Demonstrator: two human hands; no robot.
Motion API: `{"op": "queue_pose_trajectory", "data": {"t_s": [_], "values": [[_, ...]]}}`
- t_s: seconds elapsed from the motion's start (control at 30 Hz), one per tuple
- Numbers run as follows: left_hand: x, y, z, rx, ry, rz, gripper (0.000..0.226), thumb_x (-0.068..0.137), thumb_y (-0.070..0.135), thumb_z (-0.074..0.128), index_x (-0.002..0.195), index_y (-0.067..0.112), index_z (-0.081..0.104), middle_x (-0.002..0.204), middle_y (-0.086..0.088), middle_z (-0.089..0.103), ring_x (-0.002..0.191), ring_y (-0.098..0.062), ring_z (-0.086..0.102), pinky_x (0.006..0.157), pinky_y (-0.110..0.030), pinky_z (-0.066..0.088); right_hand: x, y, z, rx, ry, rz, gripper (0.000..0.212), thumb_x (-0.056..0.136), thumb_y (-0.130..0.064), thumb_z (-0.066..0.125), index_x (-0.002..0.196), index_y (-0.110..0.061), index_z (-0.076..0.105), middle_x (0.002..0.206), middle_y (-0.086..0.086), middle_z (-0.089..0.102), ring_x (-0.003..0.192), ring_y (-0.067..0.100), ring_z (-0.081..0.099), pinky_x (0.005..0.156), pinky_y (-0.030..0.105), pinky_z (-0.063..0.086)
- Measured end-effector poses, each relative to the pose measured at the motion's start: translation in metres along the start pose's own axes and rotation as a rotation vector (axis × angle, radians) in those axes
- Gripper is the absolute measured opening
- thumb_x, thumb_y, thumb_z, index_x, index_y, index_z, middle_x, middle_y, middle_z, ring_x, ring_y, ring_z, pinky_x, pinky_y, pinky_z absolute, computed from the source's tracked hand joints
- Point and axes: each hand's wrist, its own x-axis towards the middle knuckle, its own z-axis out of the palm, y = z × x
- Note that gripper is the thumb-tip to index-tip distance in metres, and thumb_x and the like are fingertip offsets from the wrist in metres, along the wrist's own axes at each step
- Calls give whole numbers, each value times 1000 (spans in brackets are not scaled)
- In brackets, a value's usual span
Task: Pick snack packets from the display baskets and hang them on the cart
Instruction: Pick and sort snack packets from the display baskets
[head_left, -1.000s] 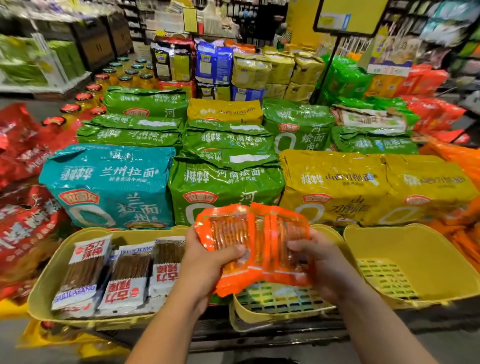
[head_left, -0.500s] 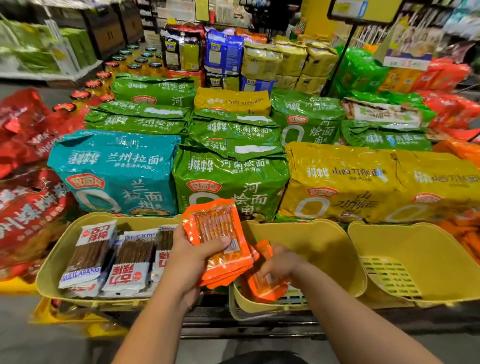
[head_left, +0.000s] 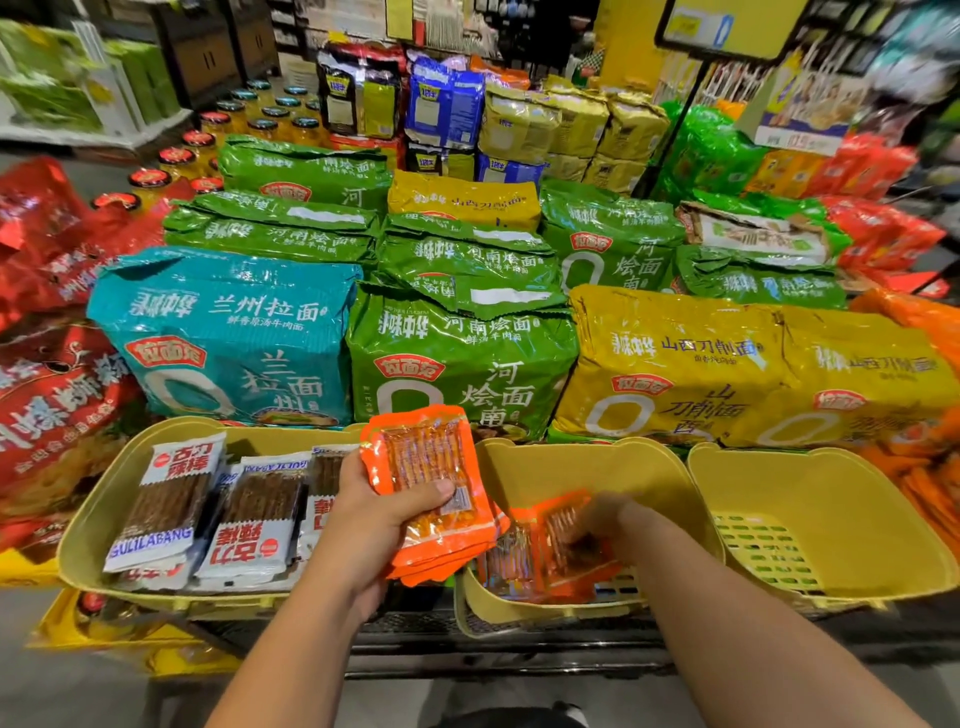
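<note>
My left hand (head_left: 384, 514) grips a stack of orange snack packets (head_left: 431, 467) above the gap between the left and middle yellow baskets. My right hand (head_left: 602, 519) is down inside the middle yellow basket (head_left: 587, 467), blurred, on more orange packets (head_left: 535, 561) lying on the basket floor; its fingers seem curled on one, though the blur hides the grip. The left yellow basket (head_left: 104, 509) holds several white-and-brown snack stick packets (head_left: 166, 499). The right yellow basket (head_left: 831, 499) holds nothing I can see.
Behind the baskets lie large noodle multipacks: teal (head_left: 228, 332), green (head_left: 462, 358) and yellow (head_left: 675, 369). Red bags (head_left: 52, 384) pile up at the left, orange bags (head_left: 930, 467) at the right. Jars (head_left: 176, 156) and a price sign pole (head_left: 675, 119) stand further back.
A second ago both hands held the orange packets up together. My right hand then let go and dropped into the middle basket onto the packets there, while my left kept the stack.
</note>
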Motion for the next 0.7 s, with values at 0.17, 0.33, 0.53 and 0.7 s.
{"op": "queue_pose_trajectory", "data": {"t_s": [0.17,0.33,0.53,0.7], "values": [[4,0,6,8,-39,-6,83,53,6,87,128,19,53,110,-14,75,93,-38,75,79,-59,60,-22,-12,3,-107,78,32,58,98,-36,64,148,-14,44,146,9,53,132,25,53,103,32,44],[9,-1,14,29,-60,-16,79,54,5,86,125,19,54,107,-13,76,89,-36,76,73,-53,61,-15,8,-3,-259,288,70,31,102,-21,53,131,-15,61,129,9,63,118,26,62,81,31,47],[21,-2,25,77,-112,-30,85,53,6,88,129,21,52,110,-12,76,93,-35,75,78,-55,61,-9,0,14,-457,132,-175,30,104,-27,52,131,-17,59,134,10,63,119,27,61,96,36,51],[29,-6,33,95,-143,-48,66,70,8,84,127,21,54,114,-14,74,99,-36,74,83,-55,60,-36,5,-3,-198,138,-171,38,107,-37,45,133,-16,61,138,7,61,116,24,61,95,33,48]]}}
